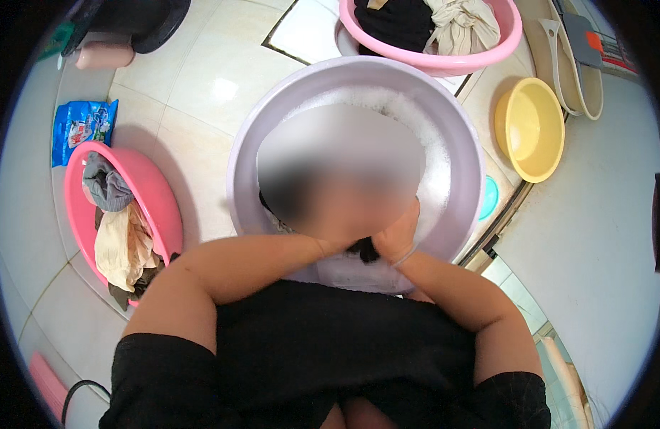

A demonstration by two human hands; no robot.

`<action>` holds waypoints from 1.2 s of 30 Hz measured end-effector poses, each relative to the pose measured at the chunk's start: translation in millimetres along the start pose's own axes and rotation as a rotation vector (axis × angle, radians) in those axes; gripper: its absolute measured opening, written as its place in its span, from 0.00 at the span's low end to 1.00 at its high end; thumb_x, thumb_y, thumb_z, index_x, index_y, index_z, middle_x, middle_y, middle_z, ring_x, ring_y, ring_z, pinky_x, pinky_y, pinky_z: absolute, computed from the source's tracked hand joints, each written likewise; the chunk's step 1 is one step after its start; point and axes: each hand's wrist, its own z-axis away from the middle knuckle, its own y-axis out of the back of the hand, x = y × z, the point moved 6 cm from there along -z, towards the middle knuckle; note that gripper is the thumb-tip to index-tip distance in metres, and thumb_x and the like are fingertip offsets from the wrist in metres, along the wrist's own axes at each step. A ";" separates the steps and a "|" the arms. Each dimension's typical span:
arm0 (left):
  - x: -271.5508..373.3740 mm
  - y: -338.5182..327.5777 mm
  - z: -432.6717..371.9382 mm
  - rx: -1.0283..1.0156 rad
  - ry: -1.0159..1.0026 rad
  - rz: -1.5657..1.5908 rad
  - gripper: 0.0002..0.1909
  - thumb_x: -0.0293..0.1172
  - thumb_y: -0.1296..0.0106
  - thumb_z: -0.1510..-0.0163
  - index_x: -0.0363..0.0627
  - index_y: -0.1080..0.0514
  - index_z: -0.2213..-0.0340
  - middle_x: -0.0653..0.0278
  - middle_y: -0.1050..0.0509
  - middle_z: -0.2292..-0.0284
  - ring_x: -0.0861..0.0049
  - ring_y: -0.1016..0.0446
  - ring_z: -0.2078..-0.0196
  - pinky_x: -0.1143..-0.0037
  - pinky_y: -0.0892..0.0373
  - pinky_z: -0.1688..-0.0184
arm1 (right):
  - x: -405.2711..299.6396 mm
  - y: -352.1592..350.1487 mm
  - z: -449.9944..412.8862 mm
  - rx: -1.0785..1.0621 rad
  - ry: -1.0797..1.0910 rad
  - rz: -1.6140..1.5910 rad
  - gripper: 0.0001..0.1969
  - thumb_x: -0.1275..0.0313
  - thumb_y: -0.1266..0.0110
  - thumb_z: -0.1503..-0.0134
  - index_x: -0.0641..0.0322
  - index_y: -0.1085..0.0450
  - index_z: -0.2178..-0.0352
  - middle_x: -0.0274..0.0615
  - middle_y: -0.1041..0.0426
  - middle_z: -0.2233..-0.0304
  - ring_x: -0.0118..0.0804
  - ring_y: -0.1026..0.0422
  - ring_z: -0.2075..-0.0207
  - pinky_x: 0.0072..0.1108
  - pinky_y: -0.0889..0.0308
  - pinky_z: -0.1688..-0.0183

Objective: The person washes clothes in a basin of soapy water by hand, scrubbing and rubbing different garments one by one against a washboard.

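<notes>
A large pale purple plastic basin (472,177) stands before me, with white suds (434,145) on its water. Both my hands are over its near part, close together. A blurred oval covers most of my left hand (332,244) and hides its fingers. My right hand (398,236) shows its back and wrist, with a thin band round the wrist; its fingertips are also hidden. Dark cloth (366,250) shows between the two hands, but their hold on it cannot be made out. More dark and patterned fabric (276,221) lies at the basin's left inside.
A pink basin (166,198) with clothes stands left, beside a blue printed packet (83,128). Another pink basin (453,67) with black and cream clothes touches the far side. At right are a yellow basin (531,128), a turquoise round object (489,198) and a long-handled scoop (560,75).
</notes>
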 end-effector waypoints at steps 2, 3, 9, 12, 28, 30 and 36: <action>-1.8 -12.8 -5.7 -0.235 -0.021 -0.056 0.15 0.44 0.52 0.53 0.50 0.28 0.68 0.63 0.30 0.68 0.66 0.34 0.58 0.63 0.45 0.53 | -2.3 -5.4 8.2 0.021 0.093 0.119 0.13 0.60 0.56 0.48 0.54 0.29 0.69 0.42 0.32 0.68 0.48 0.35 0.61 0.38 0.43 0.60; -19.1 -26.2 -22.5 -0.268 0.056 -0.004 0.14 0.45 0.53 0.53 0.51 0.28 0.69 0.64 0.30 0.68 0.66 0.35 0.58 0.62 0.45 0.53 | 17.4 -22.4 -8.3 -0.077 0.082 0.126 0.11 0.63 0.56 0.48 0.55 0.30 0.70 0.42 0.32 0.68 0.48 0.35 0.63 0.39 0.43 0.62; -6.9 3.6 -65.7 0.464 -0.255 -0.588 0.19 0.42 0.56 0.50 0.48 0.31 0.58 0.56 0.31 0.59 0.61 0.36 0.53 0.57 0.51 0.45 | 4.1 -7.4 -69.3 0.401 0.254 0.476 0.12 0.66 0.55 0.50 0.53 0.29 0.65 0.40 0.31 0.67 0.44 0.34 0.60 0.37 0.41 0.61; -7.8 -12.8 -15.8 -0.032 0.147 -0.016 0.21 0.41 0.54 0.50 0.45 0.33 0.56 0.55 0.32 0.59 0.62 0.38 0.51 0.57 0.53 0.43 | 1.5 -9.3 -21.3 0.147 0.178 0.006 0.12 0.67 0.54 0.51 0.52 0.29 0.64 0.38 0.30 0.68 0.44 0.33 0.61 0.38 0.41 0.58; -57.9 -6.6 -39.6 -0.538 -0.012 0.472 0.45 0.39 0.35 0.66 0.46 0.42 0.46 0.51 0.32 0.56 0.59 0.38 0.47 0.62 0.54 0.41 | -51.0 146.3 -110.7 -0.412 0.446 -0.469 0.07 0.74 0.54 0.61 0.66 0.30 0.80 0.42 0.30 0.81 0.40 0.33 0.78 0.24 0.36 0.70; -37.7 -13.0 -42.4 -0.339 -0.109 0.474 0.29 0.36 0.39 0.65 0.44 0.32 0.58 0.54 0.29 0.63 0.59 0.34 0.54 0.62 0.51 0.43 | -51.8 141.8 -103.0 -0.596 0.403 -0.525 0.10 0.71 0.55 0.53 0.66 0.29 0.79 0.39 0.30 0.83 0.37 0.33 0.77 0.24 0.36 0.68; 82.4 58.2 -91.9 -0.252 0.018 0.887 0.15 0.31 0.42 0.61 0.42 0.28 0.69 0.55 0.27 0.69 0.62 0.29 0.61 0.66 0.39 0.53 | 44.1 125.1 -82.7 -0.479 -0.423 -0.488 0.27 0.51 0.66 0.38 0.66 0.33 0.56 0.41 0.28 0.65 0.35 0.32 0.60 0.25 0.38 0.55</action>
